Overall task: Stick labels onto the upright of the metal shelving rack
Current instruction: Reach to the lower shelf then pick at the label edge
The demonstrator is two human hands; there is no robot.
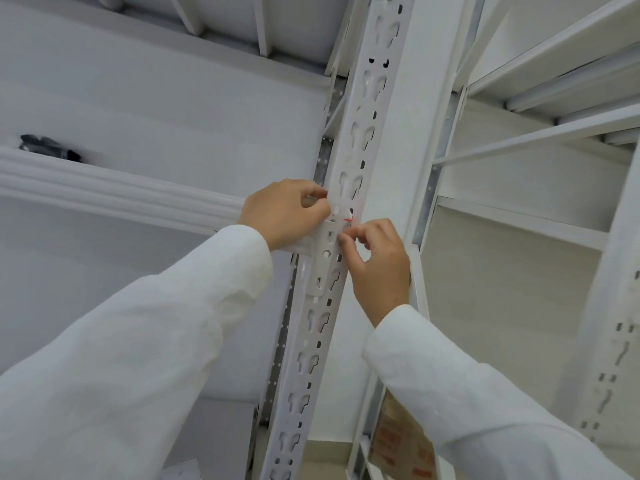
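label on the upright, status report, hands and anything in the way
Left hand and right hand both pinching a small label with a red mark against the white slotted upright. Label at the beam bracket. Nothing blocking.

Single head-worn wide-angle view, tilted upward and forward along the white perforated upright toward shelf undersides, close enough that both sleeved forearms enter from the lower corners, straight edges bowing toward frame margins.
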